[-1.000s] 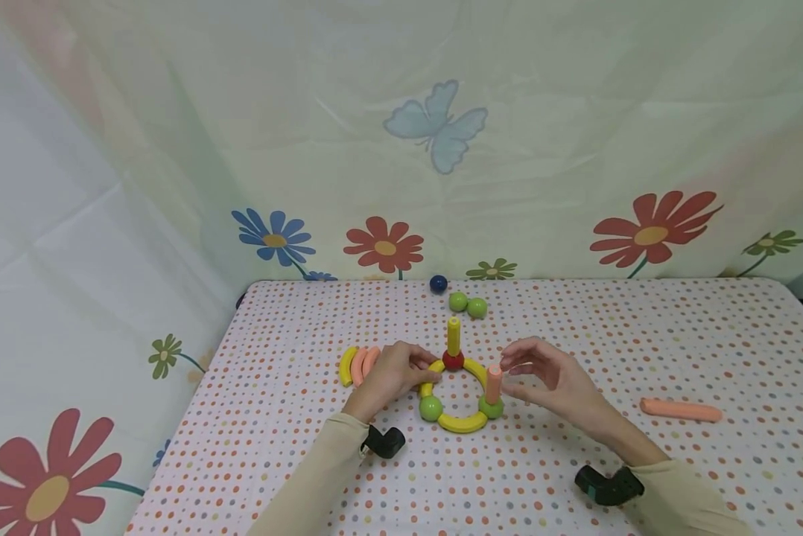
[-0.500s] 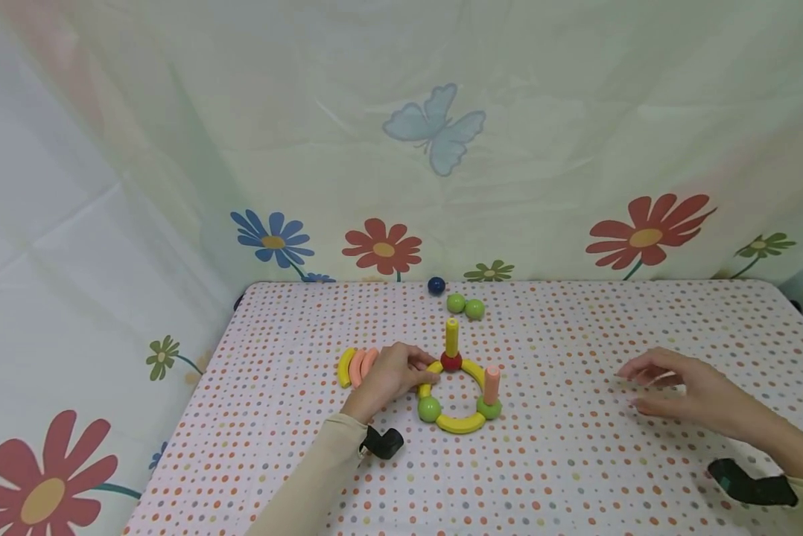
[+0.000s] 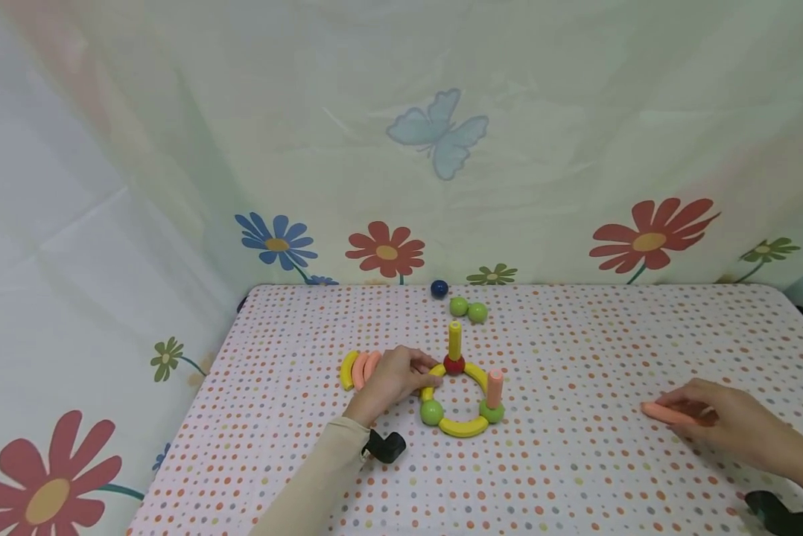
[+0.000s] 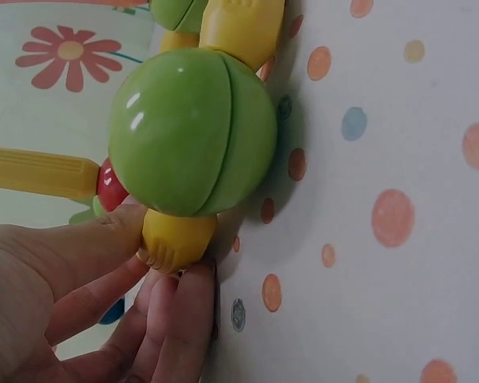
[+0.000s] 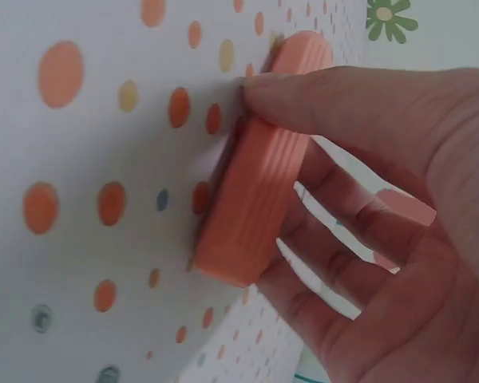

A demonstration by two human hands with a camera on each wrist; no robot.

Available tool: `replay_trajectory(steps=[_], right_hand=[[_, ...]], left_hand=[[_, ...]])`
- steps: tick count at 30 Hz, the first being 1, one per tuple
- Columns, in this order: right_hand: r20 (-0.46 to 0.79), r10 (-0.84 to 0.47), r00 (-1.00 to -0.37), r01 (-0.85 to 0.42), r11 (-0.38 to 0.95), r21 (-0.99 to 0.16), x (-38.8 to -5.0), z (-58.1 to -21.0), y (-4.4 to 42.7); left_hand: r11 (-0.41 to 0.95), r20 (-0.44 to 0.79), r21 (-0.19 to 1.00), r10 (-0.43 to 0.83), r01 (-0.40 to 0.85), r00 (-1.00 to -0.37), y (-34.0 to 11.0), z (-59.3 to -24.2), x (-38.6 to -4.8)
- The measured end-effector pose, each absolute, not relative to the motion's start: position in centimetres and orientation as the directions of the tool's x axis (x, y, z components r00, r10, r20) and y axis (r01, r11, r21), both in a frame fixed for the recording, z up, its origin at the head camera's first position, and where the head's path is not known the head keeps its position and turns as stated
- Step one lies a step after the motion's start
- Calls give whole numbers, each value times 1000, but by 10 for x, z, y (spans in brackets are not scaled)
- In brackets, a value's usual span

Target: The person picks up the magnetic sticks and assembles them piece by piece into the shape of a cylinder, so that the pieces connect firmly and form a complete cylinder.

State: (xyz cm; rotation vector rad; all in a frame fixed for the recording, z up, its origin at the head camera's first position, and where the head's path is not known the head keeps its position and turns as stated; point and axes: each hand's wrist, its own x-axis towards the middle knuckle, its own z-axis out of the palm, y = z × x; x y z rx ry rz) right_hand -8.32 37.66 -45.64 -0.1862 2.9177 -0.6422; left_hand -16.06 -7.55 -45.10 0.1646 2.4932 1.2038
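Observation:
On the table a ring of curved yellow rods joins a red ball [image 3: 454, 364] and two green balls [image 3: 431, 412]. A straight yellow rod [image 3: 455, 341] stands upright on the red ball; an upright salmon rod [image 3: 495, 388] stands on the right green ball [image 3: 492, 412]. My left hand [image 3: 391, 376] pinches the ring's left curved yellow rod [image 4: 178, 239] between thumb and fingers. Far to the right, my right hand [image 3: 733, 420] grips a straight salmon rod [image 5: 259, 187], thumb on one side and fingers on the other. That rod appears to lie on the table still.
Left of my left hand lie a yellow curved rod [image 3: 349, 370] and two salmon curved rods [image 3: 359, 369], partly covered by the hand. Toward the back edge sit a dark blue ball [image 3: 439, 289] and two green balls [image 3: 477, 313]. A flowered curtain [image 3: 542, 149] hangs behind the dotted table [image 3: 576, 350].
My right hand has left the upright salmon rod, travelled right across the table and taken hold of the lying salmon rod. My left hand keeps its hold on the ring.

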Motion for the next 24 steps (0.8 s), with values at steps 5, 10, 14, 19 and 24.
replay_trajectory(steps=[5,10,14,19,24], right_hand=[[-80,-179,-981,-130,902,-412,-85,-454,370],[82,-272,-959,-278,836,-473,-91,-442,339],[218,-331,-918,-397,754,-523,-103,-421,297],[367,-381,-849,-527,666,-528,-119,-386,236],[442,-403,-801,-598,516,-614,-125,-357,180]], left_hand=[[626,-282,778,264,-58,-922,-74,-450,-161],[581,-307,807,264,-103,-914,-76,-451,-161],[562,-305,820,273,-106,-912,-75,-453,-160],[541,-304,834,281,-111,-910,-75,-455,-161],[534,-299,838,277,-112,-913,-78,-456,-162]])
